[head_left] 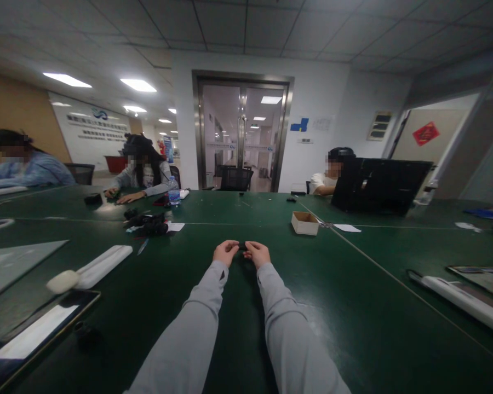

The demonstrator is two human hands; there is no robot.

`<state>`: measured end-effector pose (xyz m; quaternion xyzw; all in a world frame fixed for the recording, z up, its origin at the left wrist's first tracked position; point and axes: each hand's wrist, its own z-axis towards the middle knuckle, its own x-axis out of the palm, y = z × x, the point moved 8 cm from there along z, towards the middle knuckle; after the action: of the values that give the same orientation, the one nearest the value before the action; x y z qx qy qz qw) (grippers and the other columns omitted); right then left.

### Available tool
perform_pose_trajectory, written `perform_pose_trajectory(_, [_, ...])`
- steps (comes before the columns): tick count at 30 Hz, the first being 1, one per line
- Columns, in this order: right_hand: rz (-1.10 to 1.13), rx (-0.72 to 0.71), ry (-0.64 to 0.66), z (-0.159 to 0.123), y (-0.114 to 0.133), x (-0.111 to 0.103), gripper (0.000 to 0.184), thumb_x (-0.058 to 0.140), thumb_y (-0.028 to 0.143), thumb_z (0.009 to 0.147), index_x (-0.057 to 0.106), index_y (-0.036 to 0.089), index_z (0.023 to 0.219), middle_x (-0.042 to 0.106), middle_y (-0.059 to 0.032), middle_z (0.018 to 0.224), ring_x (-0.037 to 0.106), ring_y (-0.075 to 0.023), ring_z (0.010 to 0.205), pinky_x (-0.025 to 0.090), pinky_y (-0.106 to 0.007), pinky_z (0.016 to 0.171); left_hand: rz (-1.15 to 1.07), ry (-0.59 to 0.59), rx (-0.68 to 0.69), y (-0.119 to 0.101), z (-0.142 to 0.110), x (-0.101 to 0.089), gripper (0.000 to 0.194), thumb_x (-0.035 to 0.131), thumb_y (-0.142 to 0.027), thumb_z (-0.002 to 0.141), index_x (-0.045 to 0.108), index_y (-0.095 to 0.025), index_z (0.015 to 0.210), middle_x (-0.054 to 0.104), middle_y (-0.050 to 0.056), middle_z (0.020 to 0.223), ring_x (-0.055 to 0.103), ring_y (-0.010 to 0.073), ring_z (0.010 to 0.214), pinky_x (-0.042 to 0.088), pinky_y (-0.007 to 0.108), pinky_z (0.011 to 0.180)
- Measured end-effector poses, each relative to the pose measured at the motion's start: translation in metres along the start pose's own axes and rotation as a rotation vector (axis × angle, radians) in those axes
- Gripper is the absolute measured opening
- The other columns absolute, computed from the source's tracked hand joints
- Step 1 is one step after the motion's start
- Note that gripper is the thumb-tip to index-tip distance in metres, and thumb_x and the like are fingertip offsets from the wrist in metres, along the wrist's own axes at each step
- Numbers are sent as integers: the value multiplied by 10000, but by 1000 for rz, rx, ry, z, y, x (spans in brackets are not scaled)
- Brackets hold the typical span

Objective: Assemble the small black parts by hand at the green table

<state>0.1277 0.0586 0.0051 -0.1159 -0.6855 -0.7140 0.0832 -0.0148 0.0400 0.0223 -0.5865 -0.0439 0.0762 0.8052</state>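
Straight ahead, over the green table (246, 213), my two hands meet around a small black piece (242, 246), too small and dark to name. My left hand (225, 253) pinches its left end between thumb and fingers. The right end is pinched by my right hand (258, 254). Most of the piece is hidden by the fingertips. Both forearms, in light grey sleeves, reach forward side by side.
A small open box (305, 224) stands ahead right, and black parts (145, 221) lie ahead left. Left of me are a white power strip (104, 266), a phone (41, 334) and a dark round part (85, 335). A monitor (380, 186) stands far right. Several people sit across the table.
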Motion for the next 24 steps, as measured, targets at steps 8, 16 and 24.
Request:
perform_pose_trajectory(8, [13, 25, 109, -4, 0, 8, 132, 638, 132, 647, 601, 115, 772, 612, -21, 575, 578, -95, 440, 499, -183, 423, -1, 19, -58, 14, 3, -9, 264, 675, -240, 583, 614, -124, 812, 649, 77, 753, 607, 149, 683, 501, 259, 611])
perform_pose_trajectory(16, [53, 105, 184, -12, 1, 14, 193, 589, 51, 669, 592, 111, 853, 636, -42, 660, 615, -119, 500, 529, -218, 506, 126, -34, -99, 10, -1, -12, 247, 554, -374, 680, 596, -135, 723, 569, -2, 525, 517, 82, 442, 401, 181, 434])
perform_pose_trajectory(24, [63, 139, 270, -25, 8, 21, 165, 577, 61, 686, 588, 96, 846, 632, -42, 601, 615, -118, 512, 525, -213, 528, 336, -35, -60, -3, -8, -12, 246, 427, -350, 749, 610, -186, 771, 521, -35, 476, 479, 75, 420, 360, 177, 448])
